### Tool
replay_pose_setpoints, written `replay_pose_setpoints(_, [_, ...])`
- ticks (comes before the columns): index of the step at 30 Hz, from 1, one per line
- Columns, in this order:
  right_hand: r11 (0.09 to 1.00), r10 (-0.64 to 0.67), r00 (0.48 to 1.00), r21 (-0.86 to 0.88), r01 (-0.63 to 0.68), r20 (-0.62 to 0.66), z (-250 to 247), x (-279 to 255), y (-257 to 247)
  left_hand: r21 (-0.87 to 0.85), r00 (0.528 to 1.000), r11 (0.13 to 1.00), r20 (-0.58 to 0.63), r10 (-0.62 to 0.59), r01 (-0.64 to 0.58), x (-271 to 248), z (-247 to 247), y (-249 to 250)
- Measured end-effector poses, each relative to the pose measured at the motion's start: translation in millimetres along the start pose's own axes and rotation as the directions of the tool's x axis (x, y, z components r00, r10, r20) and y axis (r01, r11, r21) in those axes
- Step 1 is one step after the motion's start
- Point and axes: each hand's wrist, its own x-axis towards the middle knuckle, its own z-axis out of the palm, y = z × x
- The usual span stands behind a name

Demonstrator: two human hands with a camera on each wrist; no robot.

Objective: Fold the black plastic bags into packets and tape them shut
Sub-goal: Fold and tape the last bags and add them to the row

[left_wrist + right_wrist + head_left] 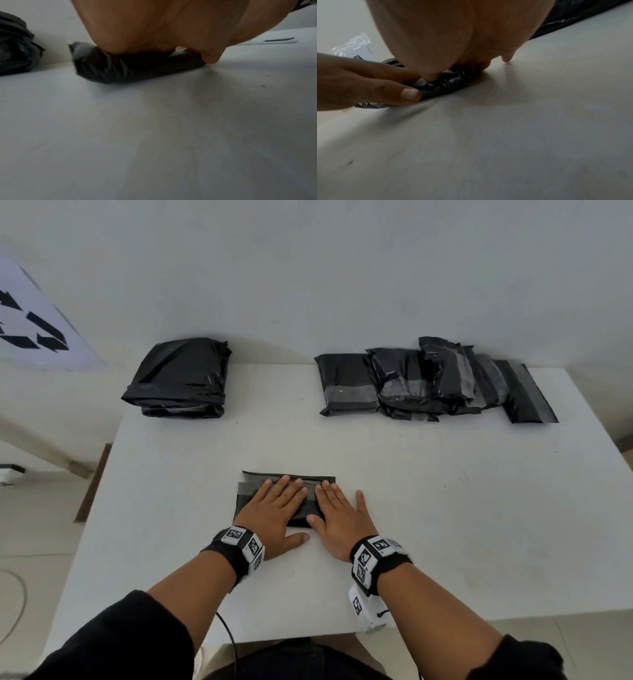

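Black bag packet flat on the table under my palms

The folded black bag packet (247, 497) lies flat near my edge of the table, a grey strip across its top side and its glossy plastic creased. At the far left sits a stack of folded black bags (180, 378), bulky and wrinkled. At the far right, taped packets (428, 381) overlap in a row, each with a greyish band across it.

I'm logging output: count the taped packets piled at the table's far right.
5 visible, overlapping in a row: the leftmost, a second, a third on top, a fourth mostly covered, the rightmost. Others may lie hidden beneath.
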Motion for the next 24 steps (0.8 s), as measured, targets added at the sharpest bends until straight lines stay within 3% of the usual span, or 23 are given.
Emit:
replay_pose_setpoints(4, [1.000, 0.005, 1.000, 0.026, -0.005, 0.007, -2.2, 0.2, 2.0, -0.065, 0.992, 0.990, -0.001, -0.127, 0.127, -18.0, 4.8, -19.7])
replay_pose_setpoints(6, [0.999, 0.006, 1.000, 0.034, -0.006, 0.007, -2.2, 0.5, 1.9, -0.181, 0.973, 0.957, 0.031, -0.227, 0.229, -29.3, 10.2, -32.7])
replay_pose_setpoints(8, [0.999, 0.005, 1.000, 0.036, -0.005, 0.011, -2.3, 0.8, 2.4, -0.171, 0.961, 0.946, 0.080, -0.266, 0.276, -40.5, 14.1, -45.0])
replay_pose_setpoints(11, [0.999, 0.005, 1.000, 0.032, -0.005, 0.013, -2.2, 0.9, 2.9, -0.068, 0.949, 0.952, 0.133, -0.287, 0.298, -50.0, 14.6, -54.0])
replay_pose_setpoints(16, [0.999, 0.020, 0.999, 0.027, -0.021, 0.024, -2.4, 0.8, -0.8, -0.099, 0.928, 0.928, 0.140, -0.344, 0.359, -49.7, 12.2, -46.6])
replay_pose_setpoints(20, [1.000, 0.005, 0.995, -0.016, -0.007, -0.104, -6.7, 1.6, -11.5, -0.099, 0.924, 0.925, 0.157, -0.349, 0.366, -47.7, 11.7, -44.4])
replay_pose_setpoints(24, [1.000, -0.002, 1.000, -0.025, 0.002, -0.027, 1.8, 0.0, -8.9, -0.103, 0.927, 0.927, 0.151, -0.345, 0.362, -48.6, 12.3, -46.5])
